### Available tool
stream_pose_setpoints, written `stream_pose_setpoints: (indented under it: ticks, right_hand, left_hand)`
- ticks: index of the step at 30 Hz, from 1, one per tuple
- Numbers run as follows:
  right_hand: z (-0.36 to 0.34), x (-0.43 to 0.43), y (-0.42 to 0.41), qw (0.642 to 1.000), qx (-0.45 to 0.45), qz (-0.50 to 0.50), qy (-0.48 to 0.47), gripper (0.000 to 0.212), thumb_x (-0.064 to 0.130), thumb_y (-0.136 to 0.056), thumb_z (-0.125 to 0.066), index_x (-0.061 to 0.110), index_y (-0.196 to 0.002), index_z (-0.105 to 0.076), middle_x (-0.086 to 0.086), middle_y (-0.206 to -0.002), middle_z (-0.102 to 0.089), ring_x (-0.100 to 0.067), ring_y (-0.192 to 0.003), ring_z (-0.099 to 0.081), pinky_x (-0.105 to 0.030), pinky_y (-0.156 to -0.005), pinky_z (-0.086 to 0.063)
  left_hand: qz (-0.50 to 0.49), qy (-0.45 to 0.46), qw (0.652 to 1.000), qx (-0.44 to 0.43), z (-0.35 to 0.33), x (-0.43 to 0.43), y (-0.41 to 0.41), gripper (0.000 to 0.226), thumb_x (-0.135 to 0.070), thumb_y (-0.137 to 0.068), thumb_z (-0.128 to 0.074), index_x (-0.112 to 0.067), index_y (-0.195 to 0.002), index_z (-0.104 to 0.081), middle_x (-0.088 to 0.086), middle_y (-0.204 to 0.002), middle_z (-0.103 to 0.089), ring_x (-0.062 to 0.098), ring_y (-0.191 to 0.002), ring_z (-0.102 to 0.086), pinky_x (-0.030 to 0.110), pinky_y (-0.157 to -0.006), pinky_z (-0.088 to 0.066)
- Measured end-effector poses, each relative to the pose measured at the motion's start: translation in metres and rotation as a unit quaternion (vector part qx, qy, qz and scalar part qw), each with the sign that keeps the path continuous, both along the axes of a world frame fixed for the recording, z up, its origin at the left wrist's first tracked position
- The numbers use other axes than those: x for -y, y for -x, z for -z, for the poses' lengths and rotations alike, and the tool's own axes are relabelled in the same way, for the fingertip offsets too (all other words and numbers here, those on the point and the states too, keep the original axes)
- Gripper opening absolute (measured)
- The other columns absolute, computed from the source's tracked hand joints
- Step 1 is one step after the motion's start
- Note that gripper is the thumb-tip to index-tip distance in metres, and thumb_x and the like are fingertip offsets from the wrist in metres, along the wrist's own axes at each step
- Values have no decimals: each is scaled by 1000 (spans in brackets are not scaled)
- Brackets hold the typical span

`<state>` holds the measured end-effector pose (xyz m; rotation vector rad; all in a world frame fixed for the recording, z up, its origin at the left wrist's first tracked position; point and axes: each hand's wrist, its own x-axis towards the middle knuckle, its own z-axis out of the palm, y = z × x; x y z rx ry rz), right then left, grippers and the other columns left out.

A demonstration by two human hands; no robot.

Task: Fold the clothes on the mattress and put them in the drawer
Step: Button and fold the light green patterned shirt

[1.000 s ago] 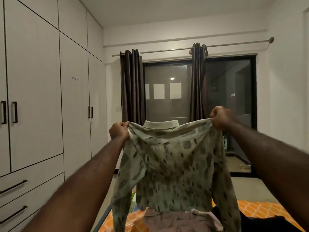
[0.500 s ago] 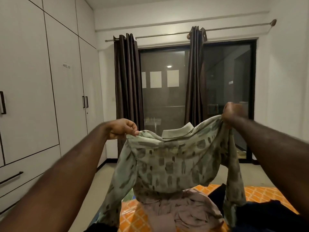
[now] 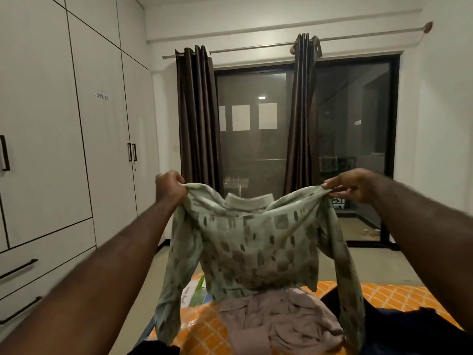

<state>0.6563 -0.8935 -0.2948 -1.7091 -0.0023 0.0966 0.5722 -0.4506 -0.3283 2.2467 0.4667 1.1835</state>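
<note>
A pale green collared shirt (image 3: 256,242) with dark blotches hangs spread in the air in front of me, its long sleeves dangling. My left hand (image 3: 170,187) grips its left shoulder in a fist. My right hand (image 3: 350,184) pinches the right shoulder. Below the shirt an orange patterned mattress (image 3: 394,297) carries a crumpled mauve garment (image 3: 279,321) and dark clothes (image 3: 409,326) at the right. Two drawers (image 3: 38,254) with black bar handles sit low in the white wardrobe on the left.
White wardrobe doors (image 3: 102,149) run along the left wall. Brown curtains (image 3: 197,119) flank a dark glass sliding door (image 3: 353,149) at the far end. Bare floor (image 3: 151,272) lies between the wardrobe and the mattress.
The shirt, tilted and sagging half a second ago, is now stretched level between both hands. My left hand rose and my right hand moved outward.
</note>
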Motion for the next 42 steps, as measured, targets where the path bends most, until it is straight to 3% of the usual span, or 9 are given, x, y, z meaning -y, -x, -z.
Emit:
stream_pose_setpoints:
  ticks: [5,12,19,23,27,31,34,37,42]
  right_hand:
    - [8,-6,-15,982,99,107,117,9,-4,-86,-75,1,-93,-74,-16,-100,-70,-26,-87,-71,-34,-65,-61]
    - [11,-7,-14,793,361,222,436,8,6,-95,-61,10,-89,-64,-10,-87,-64,-26,-78,-64,-44,-70,-60]
    - [5,-6,-16,922,260,153,241,8,14,-101,-61,8,-102,-67,-13,-97,-67,-25,-78,-71,-36,-57,-60]
    - [10,-5,-22,965,210,106,115,6,16,-101,-61,16,-96,-63,-16,-108,-65,-35,-84,-74,-47,-71,-65]
    - [16,2,-18,947,270,42,171,11,19,-88,-76,23,-98,-71,-9,-106,-69,-27,-94,-70,-36,-65,-60]
    - [20,5,-18,859,302,-17,413,37,15,-78,-86,29,-109,-70,3,-111,-59,-18,-103,-57,-20,-62,-42]
    - [26,4,-26,828,340,48,443,25,12,-84,-79,23,-106,-75,-1,-102,-68,-17,-87,-59,-21,-59,-41]
    - [30,9,-31,835,352,119,406,15,9,-87,-69,15,-97,-77,-8,-91,-74,-20,-78,-63,-32,-68,-53]
    - [35,12,-27,860,310,108,391,12,17,-96,-65,17,-90,-75,-5,-80,-70,-22,-77,-68,-48,-77,-62]
  left_hand:
    - [-26,38,999,26,1,3,-3,26,-1,-81,-57,-25,-75,-68,15,-106,-65,30,-92,-57,33,-76,-47]
    - [-27,-9,997,77,-7,17,2,30,-5,-80,-57,-26,-87,-77,5,-93,-73,29,-88,-69,32,-74,-53]
    - [-74,-23,997,20,-9,27,3,28,-12,-89,-50,-17,-106,-72,18,-104,-69,43,-97,-65,40,-80,-52]
    - [-35,97,992,69,-6,33,-2,19,-16,-101,-44,-18,-100,-63,11,-99,-66,34,-93,-62,34,-74,-44]
    - [23,122,988,95,-2,29,-9,17,-17,-102,-45,-12,-103,-61,6,-95,-61,33,-99,-62,37,-83,-47]
    - [88,30,992,87,2,18,-11,16,-25,-92,-66,-18,-107,-66,1,-99,-65,28,-99,-63,39,-85,-54]
    - [147,-77,985,34,7,15,-12,43,-40,-76,-85,-25,-113,-66,3,-105,-59,19,-98,-54,30,-80,-48]
    - [190,-143,971,-33,11,15,-13,56,-29,-69,-92,-23,-119,-67,6,-108,-47,17,-99,-46,18,-78,-37]
    - [71,-213,974,3,19,6,-14,17,-16,-87,-64,-21,-98,-76,7,-89,-64,29,-85,-61,31,-66,-40]
